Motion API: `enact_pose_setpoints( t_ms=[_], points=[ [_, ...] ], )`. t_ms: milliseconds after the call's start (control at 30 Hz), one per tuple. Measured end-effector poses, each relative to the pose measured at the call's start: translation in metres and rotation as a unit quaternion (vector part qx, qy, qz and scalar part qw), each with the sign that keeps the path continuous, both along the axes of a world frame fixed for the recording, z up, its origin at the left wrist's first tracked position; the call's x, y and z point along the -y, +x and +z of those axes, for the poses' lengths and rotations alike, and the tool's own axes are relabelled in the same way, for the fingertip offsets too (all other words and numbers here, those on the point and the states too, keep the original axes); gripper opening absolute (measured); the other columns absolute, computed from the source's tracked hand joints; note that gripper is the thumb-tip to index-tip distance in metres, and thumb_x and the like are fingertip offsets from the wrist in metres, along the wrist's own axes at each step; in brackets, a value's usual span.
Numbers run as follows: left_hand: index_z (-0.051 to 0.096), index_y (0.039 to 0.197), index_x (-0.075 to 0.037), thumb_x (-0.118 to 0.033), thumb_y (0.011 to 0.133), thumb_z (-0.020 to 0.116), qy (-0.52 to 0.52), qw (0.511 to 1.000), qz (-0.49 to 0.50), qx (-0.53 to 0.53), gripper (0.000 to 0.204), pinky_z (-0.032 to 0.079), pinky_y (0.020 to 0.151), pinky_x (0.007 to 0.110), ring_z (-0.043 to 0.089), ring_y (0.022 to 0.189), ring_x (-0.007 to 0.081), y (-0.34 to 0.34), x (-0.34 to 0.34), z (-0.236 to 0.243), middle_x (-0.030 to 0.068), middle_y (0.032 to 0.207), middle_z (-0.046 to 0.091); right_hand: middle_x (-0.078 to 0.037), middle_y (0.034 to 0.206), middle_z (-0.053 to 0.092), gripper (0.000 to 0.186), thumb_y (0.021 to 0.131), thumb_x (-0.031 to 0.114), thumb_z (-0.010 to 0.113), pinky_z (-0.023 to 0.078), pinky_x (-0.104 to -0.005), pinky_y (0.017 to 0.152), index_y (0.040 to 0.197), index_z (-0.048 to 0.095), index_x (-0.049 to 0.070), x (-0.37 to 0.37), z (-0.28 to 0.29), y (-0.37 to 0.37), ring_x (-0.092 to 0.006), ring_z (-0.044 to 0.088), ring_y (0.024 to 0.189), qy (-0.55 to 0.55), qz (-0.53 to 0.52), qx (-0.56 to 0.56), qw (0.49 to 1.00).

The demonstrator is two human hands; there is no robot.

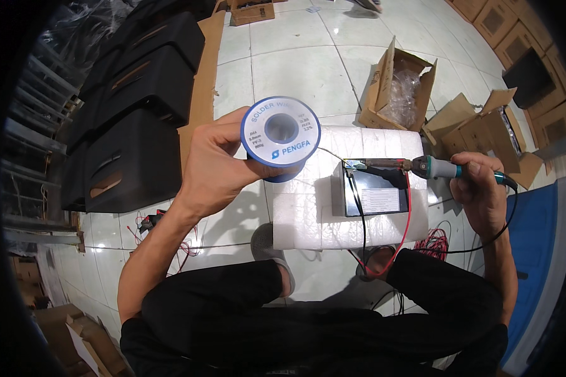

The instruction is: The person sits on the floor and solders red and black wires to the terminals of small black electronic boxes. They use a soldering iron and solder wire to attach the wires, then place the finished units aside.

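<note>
Left hand (pixel 217 166) clamped on solder spool (pixel 281 149) near foam block's (pixel 302 217) far-left corner: likely heavy, rigid; hold rims. Right hand (pixel 482 188) clamped on soldering iron (pixel 421 167): grip handle only.

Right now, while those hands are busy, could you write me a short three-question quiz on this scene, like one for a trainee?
1. What is the left hand holding?
a) a folded cloth
b) a blue-and-white spool
c) a screwdriver

2. Fill in the blank: the right hand holds a soldering iron, whose tip is near the ____ corner of the shiny box, as the wearer sees it.

3. True or false: the shiny box sits directly on the floor tiles.

Key:
1. b
2. far-left
3. False; it rests on white foam.
</note>
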State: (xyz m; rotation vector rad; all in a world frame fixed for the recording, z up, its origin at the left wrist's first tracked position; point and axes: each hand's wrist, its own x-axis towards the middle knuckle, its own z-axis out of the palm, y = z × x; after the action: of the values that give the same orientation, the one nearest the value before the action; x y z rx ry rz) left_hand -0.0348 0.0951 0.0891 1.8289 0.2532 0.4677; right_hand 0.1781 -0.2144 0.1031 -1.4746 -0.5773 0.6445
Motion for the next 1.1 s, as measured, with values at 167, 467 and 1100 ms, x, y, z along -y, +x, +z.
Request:
enact_pose_setpoints(
  t_ms=[167, 467, 1100],
  points=[
    [0.076, 0.102, -0.001, 0.006, 0.065, 0.081, 0.021, 1.0, 0.0, -0.004, 0.038, 0.048, 0.099, 0.032, 0.064, 0.106, 0.0177, -0.002, 0.0, -0.001, 0.0084, 0.111, 0.07, -0.004, 0.065, 0.054, 0.034, 0.09, 0.022, 0.061, 0.032, -0.0234, 0.048, 0.103, 0.07, -0.008, -0.002, 0.001, -0.001, -0.008, 0.044, 0.056, -0.001, 0.012, -0.006, 1.0],
    [0.075, 0.102, 0.001, 0.004, 0.066, 0.082, 0.064, 0.998, -0.005, 0.012, 0.036, 0.049, 0.094, 0.03, 0.065, 0.102, 0.0168, -0.007, -0.002, 0.0, 0.009, 0.11, 0.07, -0.004, 0.065, 0.055, 0.033, 0.089, 0.021, 0.06, 0.033, -0.0245, 0.049, 0.102, 0.07, -0.009, -0.008, 0.002, -0.004, -0.0081, 0.044, 0.056, -0.009, 0.022, -0.008, 1.0],
    [0.075, 0.101, -0.001, -0.001, 0.066, 0.083, 0.035, 0.998, -0.026, 0.037, 0.035, 0.05, 0.092, 0.03, 0.065, 0.101, 0.017, -0.005, -0.004, -0.009, 0.0098, 0.109, 0.071, -0.002, 0.065, 0.053, 0.033, 0.09, 0.021, 0.061, 0.033, -0.024, 0.05, 0.102, 0.07, -0.008, -0.004, -0.002, -0.003, -0.0078, 0.043, 0.057, -0.018, -0.012, 0.0, 1.0]
  ],
)
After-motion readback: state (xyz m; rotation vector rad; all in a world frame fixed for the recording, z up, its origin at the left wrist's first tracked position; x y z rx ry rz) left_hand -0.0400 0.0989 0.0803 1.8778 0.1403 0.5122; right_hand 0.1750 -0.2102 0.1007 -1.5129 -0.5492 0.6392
